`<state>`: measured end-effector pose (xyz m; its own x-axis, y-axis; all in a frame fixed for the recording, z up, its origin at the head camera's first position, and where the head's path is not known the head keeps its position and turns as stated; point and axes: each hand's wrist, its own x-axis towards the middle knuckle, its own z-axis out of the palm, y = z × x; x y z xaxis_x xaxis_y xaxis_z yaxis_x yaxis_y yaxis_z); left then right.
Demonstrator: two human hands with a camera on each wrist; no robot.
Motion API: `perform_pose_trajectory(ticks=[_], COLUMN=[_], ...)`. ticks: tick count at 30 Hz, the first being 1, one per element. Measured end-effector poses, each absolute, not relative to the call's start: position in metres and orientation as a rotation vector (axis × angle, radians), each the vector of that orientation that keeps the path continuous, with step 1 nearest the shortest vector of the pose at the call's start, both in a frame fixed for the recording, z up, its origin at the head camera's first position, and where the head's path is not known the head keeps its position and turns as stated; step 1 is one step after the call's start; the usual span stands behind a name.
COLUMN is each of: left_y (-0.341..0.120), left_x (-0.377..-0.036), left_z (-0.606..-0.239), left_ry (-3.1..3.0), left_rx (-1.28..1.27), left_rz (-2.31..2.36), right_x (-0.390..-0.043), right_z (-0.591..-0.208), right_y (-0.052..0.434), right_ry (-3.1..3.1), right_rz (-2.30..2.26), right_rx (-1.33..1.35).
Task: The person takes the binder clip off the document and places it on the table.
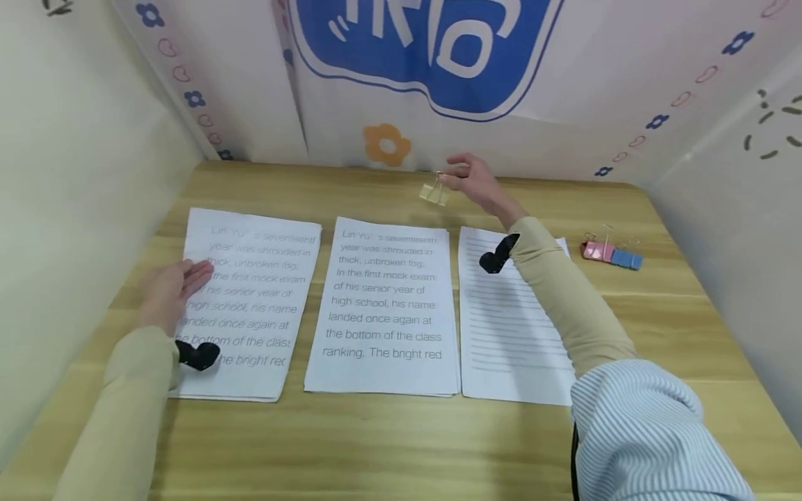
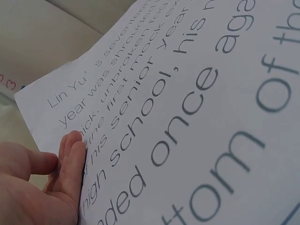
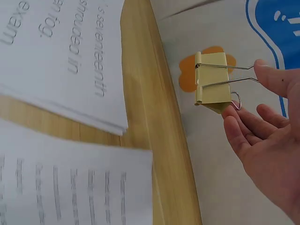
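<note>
My right hand (image 1: pixel 479 184) pinches a yellow binder clip (image 1: pixel 434 194) by its wire handles, near the back of the table. In the right wrist view the thumb lies on one handle of the clip (image 3: pixel 213 77) and fingertips are at the other. My left hand (image 1: pixel 172 292) rests on the left edge of the left paper stack (image 1: pixel 250 379), its fingers fairly straight. The left wrist view shows those fingers (image 2: pixel 70 164) along the large printed text. A middle paper stack (image 1: pixel 382 376) with the same text lies beside it, and a right stack (image 1: pixel 501 386) with small lines lies partly under my right forearm.
A pink binder clip (image 1: pixel 596 251) and a blue binder clip (image 1: pixel 626 259) sit together at the right of the wooden table (image 1: pixel 388 445). A white wall covering (image 1: pixel 250 83) with a blue logo and flowers rises behind the back edge. Pale walls flank both sides.
</note>
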<state>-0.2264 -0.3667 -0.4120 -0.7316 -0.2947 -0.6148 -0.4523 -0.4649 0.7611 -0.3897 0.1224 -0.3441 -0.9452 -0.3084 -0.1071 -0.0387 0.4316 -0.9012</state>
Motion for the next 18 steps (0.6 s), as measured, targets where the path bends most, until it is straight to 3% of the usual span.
perform_pose_trajectory(ticks=[18], left_y=[-0.363], left_x=[-0.227], left_z=[-0.416], left_ry=[1.487], left_rx=[-1.090], left_rz=[2.389], right_x=[-0.369], right_z=[-0.351], right_y=[0.254], right_ry=[2.521], right_rz=[-1.523], right_rx=[-0.087])
